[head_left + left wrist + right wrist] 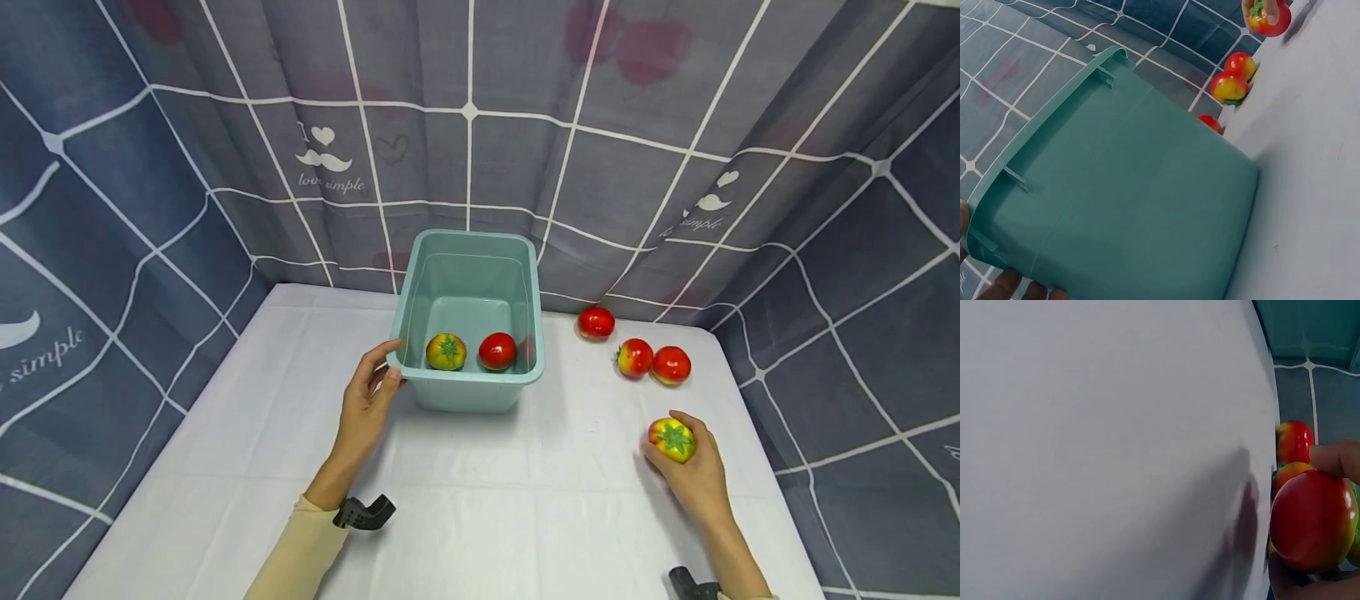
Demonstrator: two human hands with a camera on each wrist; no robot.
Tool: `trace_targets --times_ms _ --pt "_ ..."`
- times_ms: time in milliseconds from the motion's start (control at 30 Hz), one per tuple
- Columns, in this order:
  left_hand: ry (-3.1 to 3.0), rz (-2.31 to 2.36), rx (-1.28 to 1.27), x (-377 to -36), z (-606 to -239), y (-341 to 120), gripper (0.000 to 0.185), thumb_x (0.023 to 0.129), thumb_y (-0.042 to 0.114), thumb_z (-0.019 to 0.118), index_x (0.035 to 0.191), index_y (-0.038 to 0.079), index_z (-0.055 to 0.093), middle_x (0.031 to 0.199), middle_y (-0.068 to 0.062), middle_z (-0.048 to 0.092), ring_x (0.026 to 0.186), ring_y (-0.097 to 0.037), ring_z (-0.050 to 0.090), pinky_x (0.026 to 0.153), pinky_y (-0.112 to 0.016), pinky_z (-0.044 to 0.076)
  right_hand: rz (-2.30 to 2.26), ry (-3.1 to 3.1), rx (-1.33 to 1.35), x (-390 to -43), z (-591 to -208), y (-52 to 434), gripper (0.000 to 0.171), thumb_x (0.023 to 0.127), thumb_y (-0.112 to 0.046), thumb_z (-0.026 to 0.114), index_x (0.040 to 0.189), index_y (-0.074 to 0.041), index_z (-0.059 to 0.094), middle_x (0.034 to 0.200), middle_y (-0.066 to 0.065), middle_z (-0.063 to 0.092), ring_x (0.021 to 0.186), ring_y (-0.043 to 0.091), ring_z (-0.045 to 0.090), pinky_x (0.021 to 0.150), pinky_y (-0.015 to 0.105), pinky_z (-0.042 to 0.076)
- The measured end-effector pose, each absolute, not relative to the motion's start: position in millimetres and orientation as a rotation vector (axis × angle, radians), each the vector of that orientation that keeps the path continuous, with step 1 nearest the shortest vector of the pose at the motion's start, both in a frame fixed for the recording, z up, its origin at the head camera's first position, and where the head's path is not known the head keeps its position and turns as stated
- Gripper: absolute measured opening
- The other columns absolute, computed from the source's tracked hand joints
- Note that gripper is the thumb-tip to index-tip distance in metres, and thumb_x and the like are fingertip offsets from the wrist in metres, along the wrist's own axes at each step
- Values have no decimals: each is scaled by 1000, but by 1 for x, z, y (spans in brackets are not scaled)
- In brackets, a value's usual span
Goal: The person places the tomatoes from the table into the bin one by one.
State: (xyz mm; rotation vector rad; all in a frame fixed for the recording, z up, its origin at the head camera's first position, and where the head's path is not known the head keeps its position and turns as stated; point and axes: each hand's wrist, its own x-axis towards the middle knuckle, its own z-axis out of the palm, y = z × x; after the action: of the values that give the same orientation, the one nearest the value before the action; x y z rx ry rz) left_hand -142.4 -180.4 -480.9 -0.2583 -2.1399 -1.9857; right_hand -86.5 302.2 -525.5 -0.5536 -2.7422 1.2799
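My right hand (693, 475) holds a red-and-yellow tomato (672, 440) with a green star-shaped top between thumb and fingers, at the table's right side. Its smooth red underside shows in the right wrist view, with a shadow on the cloth apart from it. At the front left corner of a pale green plastic bin (468, 393), my left hand (366, 408) grips the rim. Inside the bin lie a yellow-green tomato (446, 352) and a red tomato (497, 352), side by side near the front wall. In the left wrist view the bin's outer wall (1129, 187) fills the middle.
Right of the bin, near the back edge, a red tomato (596, 323) lies alone. Two more, a red-yellow tomato (634, 357) and a red tomato (671, 365), sit together. White cloth covers the table (480, 492). Grey checked curtains (420, 158) surround its back and sides.
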Motion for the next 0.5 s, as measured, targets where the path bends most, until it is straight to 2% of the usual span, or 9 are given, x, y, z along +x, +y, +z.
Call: trace_targets --times_ms 500 --pt "-2128 -1983 -270 -142 -480 -180 46 114 12 54 159 12 49 162 -13 48 133 -8 58 103 -18 58 1337 -2687 -368 -127 -499 268 82 93 -43 85 159 -17 44 158 21 48 142 43 48 122 71 42"
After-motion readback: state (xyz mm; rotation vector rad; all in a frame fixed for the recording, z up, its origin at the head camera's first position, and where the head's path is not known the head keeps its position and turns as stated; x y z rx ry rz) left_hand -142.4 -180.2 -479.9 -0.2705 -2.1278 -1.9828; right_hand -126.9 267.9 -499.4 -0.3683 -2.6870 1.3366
